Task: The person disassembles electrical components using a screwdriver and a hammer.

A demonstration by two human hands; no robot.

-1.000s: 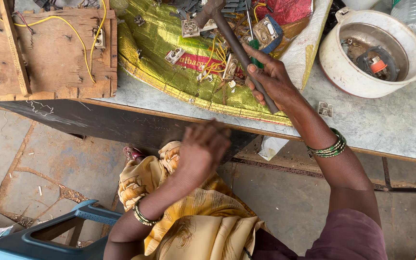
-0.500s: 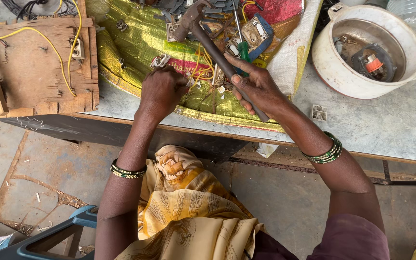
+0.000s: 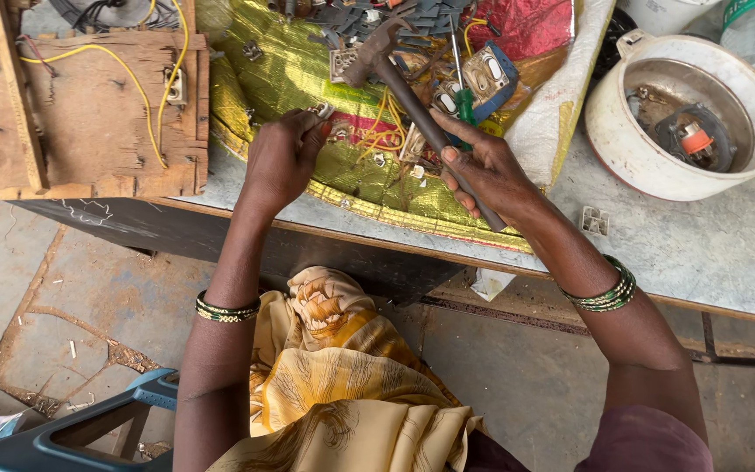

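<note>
Daylight falls evenly over a grey, speckled surface (image 3: pixel 701 253) with a pale wooden front edge, its underside dark in shadow. Below it lies a floor (image 3: pixel 63 297) of worn, cracked stone slabs with dusty joints. Down at the lower left, a blue plastic stool (image 3: pixel 89 428) stands on that floor. No wall or window shows.

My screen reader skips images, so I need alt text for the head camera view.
A person's right hand grips a hammer over a shiny yellow-green sheet strewn with electrical parts, while the left hand pinches a small metal piece. A white pot stands to the right.
</note>
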